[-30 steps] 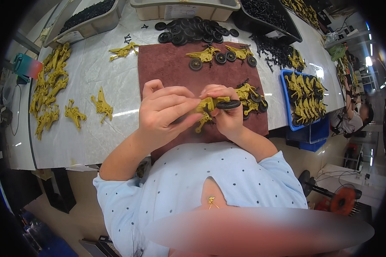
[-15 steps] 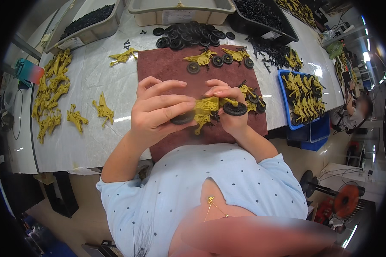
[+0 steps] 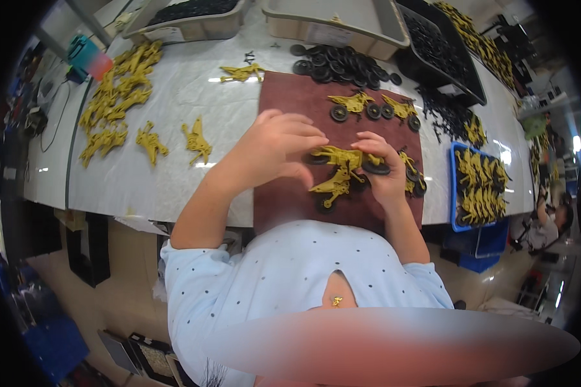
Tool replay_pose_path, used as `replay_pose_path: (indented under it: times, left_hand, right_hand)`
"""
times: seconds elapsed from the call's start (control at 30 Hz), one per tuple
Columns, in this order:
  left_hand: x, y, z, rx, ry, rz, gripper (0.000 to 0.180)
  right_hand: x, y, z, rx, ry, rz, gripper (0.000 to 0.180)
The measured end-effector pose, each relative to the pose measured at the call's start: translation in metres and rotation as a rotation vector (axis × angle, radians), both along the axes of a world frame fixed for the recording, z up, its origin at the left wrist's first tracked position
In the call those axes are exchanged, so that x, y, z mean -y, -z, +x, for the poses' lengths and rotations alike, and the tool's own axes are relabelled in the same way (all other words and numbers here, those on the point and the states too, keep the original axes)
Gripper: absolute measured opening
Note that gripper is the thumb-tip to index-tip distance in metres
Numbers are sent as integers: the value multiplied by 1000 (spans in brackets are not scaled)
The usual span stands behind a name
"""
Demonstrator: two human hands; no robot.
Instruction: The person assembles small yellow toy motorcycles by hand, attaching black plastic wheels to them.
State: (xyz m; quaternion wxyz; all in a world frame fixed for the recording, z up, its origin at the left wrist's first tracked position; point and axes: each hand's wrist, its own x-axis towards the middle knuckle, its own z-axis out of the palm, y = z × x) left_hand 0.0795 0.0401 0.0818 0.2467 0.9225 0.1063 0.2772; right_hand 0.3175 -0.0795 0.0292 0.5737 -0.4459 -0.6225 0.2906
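My right hand (image 3: pixel 387 171) grips a yellow toy motorcycle (image 3: pixel 339 155) with black wheels, fingers closed at its right-hand wheel. My left hand (image 3: pixel 279 143) is by the other end, fingers and thumb apart around the left-hand wheel (image 3: pixel 317 157); whether it touches the wheel is hard to see. Just below the held toy is another yellow toy motorcycle (image 3: pixel 332 186), partly overlapped by it. A dark red mat (image 3: pixel 284 206) lies underneath. Two wheeled toy motorcycles (image 3: pixel 352 103) stand at the mat's far side, and more (image 3: pixel 412 174) are partly hidden behind my right hand.
Beyond the mat lies a heap of black wheels (image 3: pixel 336 64), with a beige bin (image 3: pixel 339 32) behind. A black bin (image 3: pixel 436 51) of small black parts stands far right. Yellow toy bodies (image 3: pixel 119 90) are piled left. A blue tray (image 3: pixel 458 213) holds rows of yellow toys at right.
My left hand has loosened from the toy, its fingers spreading away from the wheel. My right hand keeps its hold. The whole view has shifted, showing the bench farther right.
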Motion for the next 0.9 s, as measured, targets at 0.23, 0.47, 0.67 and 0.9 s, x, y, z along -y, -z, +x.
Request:
replay_pose_path:
  times: [0.23,0.47,0.67,0.9]
  left_hand:
    - [-48,21,-64,-576,-1087,-262,62]
    - [-86,54,-88,-748,-1167,-425,53]
    - [-86,52,-86,-660,-878,-476,33]
    - [-38,-5,26,294,-325,-850,28]
  right_hand:
    - [11,2,15,534,-129,-85,48]
    - [21,-22,28,802,-185,-149,60]
    - [19,-37,41,482,-79,-127,47]
    - [-24,-60,29,221,-62,-435,38]
